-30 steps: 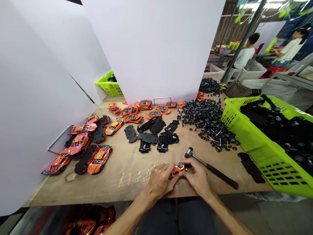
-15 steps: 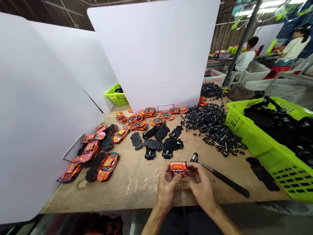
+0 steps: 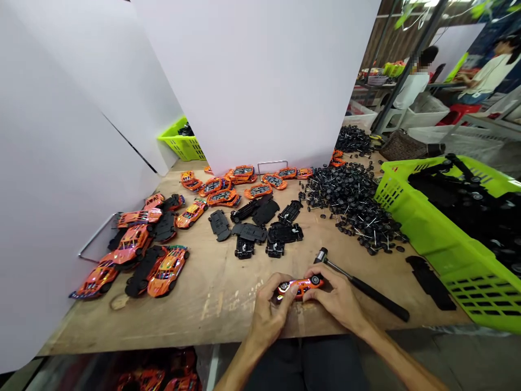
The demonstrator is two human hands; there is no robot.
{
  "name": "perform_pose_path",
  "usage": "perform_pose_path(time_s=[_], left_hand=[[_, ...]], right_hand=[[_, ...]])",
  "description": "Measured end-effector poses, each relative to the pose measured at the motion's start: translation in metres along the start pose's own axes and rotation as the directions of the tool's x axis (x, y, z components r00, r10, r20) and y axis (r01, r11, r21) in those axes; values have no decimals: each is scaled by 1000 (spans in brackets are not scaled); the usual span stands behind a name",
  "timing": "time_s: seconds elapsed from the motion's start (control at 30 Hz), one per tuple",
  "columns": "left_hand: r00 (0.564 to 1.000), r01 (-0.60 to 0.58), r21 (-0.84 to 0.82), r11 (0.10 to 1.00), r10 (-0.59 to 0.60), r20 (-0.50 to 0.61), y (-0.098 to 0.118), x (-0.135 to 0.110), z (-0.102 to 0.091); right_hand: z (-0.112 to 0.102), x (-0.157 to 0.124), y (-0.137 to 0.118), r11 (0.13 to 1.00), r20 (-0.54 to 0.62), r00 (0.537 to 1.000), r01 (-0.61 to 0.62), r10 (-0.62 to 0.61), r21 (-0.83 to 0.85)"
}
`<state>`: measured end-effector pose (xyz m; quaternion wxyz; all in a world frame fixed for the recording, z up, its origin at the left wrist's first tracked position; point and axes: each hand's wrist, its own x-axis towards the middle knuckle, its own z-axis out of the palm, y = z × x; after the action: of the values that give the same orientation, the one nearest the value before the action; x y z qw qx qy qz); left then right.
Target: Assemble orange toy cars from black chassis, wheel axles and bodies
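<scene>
An orange toy car (image 3: pixel 300 285) lies on its side at the near edge of the wooden table (image 3: pixel 211 304), its wheels toward me. My left hand (image 3: pixel 272 315) grips its left end and my right hand (image 3: pixel 337 297) grips its right end; both have fingers curled round it. A small hammer (image 3: pixel 358 285) with a black handle lies just behind my right hand. Black chassis plates (image 3: pixel 260 228) sit a little further back.
Orange car bodies (image 3: pixel 142 250) lie at the left and along the white partition (image 3: pixel 252 81). A heap of black wheels on axles (image 3: pixel 354 203) sits at the right, beside a green basket (image 3: pixel 443 239) of black parts. Another green basket (image 3: pixel 181 142) stands far left. People sit at far right.
The car was lifted up off the table half a second ago with its end toward me; now it is back down at the table edge, turned on its side.
</scene>
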<state>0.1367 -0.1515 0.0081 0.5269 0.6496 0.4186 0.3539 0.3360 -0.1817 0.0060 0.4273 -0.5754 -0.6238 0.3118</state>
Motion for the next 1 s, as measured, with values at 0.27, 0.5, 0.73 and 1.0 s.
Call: perform_pose_path(time_s=[0.27, 0.5, 0.73, 1.0], left_hand=[[1000, -9, -42, 999, 10, 21, 0, 0, 0], [965, -261, 435, 862, 220, 143, 26, -2, -4], [879, -473, 778, 412, 278, 387, 41, 11, -5], [881, 410, -104, 906, -364, 302, 40, -9, -13]], right_hand=[[8, -11, 15, 980, -12, 995, -96, 100, 173], [-6, -8, 0, 991, -19, 999, 35, -32, 127], [-21, 13, -44, 947, 113, 975, -212, 190, 241], [-67, 18, -9, 993, -67, 994, -88, 83, -75]])
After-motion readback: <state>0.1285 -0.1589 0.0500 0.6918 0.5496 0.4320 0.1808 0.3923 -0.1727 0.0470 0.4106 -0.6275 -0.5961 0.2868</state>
